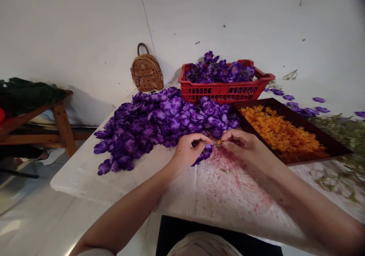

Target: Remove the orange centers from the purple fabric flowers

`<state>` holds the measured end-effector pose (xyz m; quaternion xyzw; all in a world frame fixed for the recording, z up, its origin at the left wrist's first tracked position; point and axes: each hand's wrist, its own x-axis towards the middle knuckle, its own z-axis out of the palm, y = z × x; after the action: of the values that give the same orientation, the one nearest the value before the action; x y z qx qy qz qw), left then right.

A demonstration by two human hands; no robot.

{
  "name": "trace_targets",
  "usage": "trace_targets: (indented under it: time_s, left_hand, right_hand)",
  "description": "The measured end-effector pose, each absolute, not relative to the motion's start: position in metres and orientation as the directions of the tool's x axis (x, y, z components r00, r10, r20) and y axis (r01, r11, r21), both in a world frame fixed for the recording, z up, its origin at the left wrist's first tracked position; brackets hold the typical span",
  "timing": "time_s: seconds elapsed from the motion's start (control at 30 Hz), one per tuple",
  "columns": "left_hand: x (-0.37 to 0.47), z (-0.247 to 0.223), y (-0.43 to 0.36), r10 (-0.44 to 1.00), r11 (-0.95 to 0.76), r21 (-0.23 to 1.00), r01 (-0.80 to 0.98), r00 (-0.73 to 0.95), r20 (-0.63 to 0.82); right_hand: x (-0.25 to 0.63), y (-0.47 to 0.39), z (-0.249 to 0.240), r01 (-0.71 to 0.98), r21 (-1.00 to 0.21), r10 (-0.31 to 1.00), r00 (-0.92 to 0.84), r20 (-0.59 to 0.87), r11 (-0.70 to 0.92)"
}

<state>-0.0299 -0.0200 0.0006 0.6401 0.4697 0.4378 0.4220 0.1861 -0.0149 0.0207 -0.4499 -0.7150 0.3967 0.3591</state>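
Note:
Near the middle of the white table (171,195), my left hand (190,148) is closed, thumb and forefinger pinched on a thin stem. Facing it, my right hand (241,143) pinches a small orange flower centre (219,142) between its fingertips. Purple petals (203,155) lie just under and beside my left hand. A large heap of purple petals (154,119) spreads behind and to the left of my hands. To the right, a dark tray (339,150) holds many orange flower centres (282,130).
Behind the heap stands a red crate (219,92) filled with purple flowers (222,71). A brown backpack (146,72) rests by the wall. Green stems (339,134) and loose petals lie at the right. A wooden bench (62,124) stands at the left.

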Motion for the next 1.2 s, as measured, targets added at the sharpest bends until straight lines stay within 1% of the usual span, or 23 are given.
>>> trace_targets:
  time_s: [0.17, 0.23, 0.3, 0.37, 0.43, 0.5, 0.57, 0.63, 0.67, 0.77, 0.83, 0.9, 1.0, 1.2]
  left_hand:
    - [-0.030, 0.008, -0.021, 0.987, -0.123, 0.984, 0.127, 0.120, 0.108]
    - [-0.031, 0.009, -0.019, 0.990, -0.104, 0.989, 0.104, 0.102, 0.094]
    - [-0.032, 0.008, -0.019, 0.994, -0.101, 0.989, 0.108, 0.063, 0.094]
    - [-0.032, 0.007, -0.019, 0.995, -0.102, 0.987, 0.124, 0.026, 0.100]
    - [-0.032, 0.006, -0.019, 0.995, -0.097, 0.987, 0.131, 0.025, 0.095]
    - [-0.032, 0.007, -0.019, 0.995, -0.089, 0.988, 0.124, 0.051, 0.083]
    - [-0.031, 0.007, -0.019, 0.995, -0.086, 0.989, 0.118, 0.058, 0.080]
    - [-0.030, 0.006, -0.018, 0.996, -0.076, 0.991, 0.114, 0.047, 0.071]
    - [-0.030, 0.006, -0.017, 0.997, -0.065, 0.992, 0.109, 0.039, 0.061]
    - [-0.031, 0.005, -0.016, 0.999, -0.027, 0.997, 0.072, 0.033, 0.025]
    - [-0.031, 0.005, -0.016, 0.998, -0.011, 0.999, 0.039, 0.061, 0.009]
    - [-0.031, 0.006, -0.017, 0.994, -0.001, 1.000, 0.025, 0.110, -0.002]
    - [-0.032, 0.006, -0.017, 0.987, 0.002, 1.000, 0.030, 0.162, -0.007]
    - [-0.037, 0.002, -0.014, 0.971, -0.060, 0.994, 0.092, 0.236, 0.037]
  right_hand:
    - [0.169, -0.007, 0.020, 0.271, -0.925, 0.926, -0.337, 0.168, 0.267]
    - [0.163, -0.006, 0.017, 0.264, -0.919, 0.925, -0.324, 0.200, 0.291]
    - [0.158, -0.008, 0.013, 0.298, -0.899, 0.928, -0.288, 0.237, 0.322]
    - [0.154, -0.011, 0.011, 0.369, -0.849, 0.922, -0.235, 0.308, 0.377]
    - [0.151, -0.015, 0.009, 0.444, -0.772, 0.891, -0.219, 0.398, 0.454]
    - [0.150, -0.018, 0.008, 0.495, -0.690, 0.847, -0.251, 0.468, 0.528]
    - [0.149, -0.020, 0.007, 0.520, -0.635, 0.817, -0.286, 0.501, 0.571]
    - [0.150, -0.021, 0.006, 0.509, -0.625, 0.804, -0.316, 0.504, 0.592]
    - [0.151, -0.021, 0.005, 0.495, -0.639, 0.807, -0.324, 0.493, 0.589]
    - [0.155, -0.020, 0.004, 0.461, -0.725, 0.859, -0.279, 0.429, 0.512]
    - [0.157, -0.019, 0.005, 0.458, -0.759, 0.887, -0.244, 0.393, 0.462]
    - [0.159, -0.018, 0.006, 0.459, -0.749, 0.878, -0.261, 0.400, 0.478]
    - [0.159, -0.018, 0.006, 0.465, -0.693, 0.835, -0.318, 0.449, 0.550]
    - [0.159, -0.020, 0.006, 0.422, -0.644, 0.769, -0.393, 0.504, 0.638]
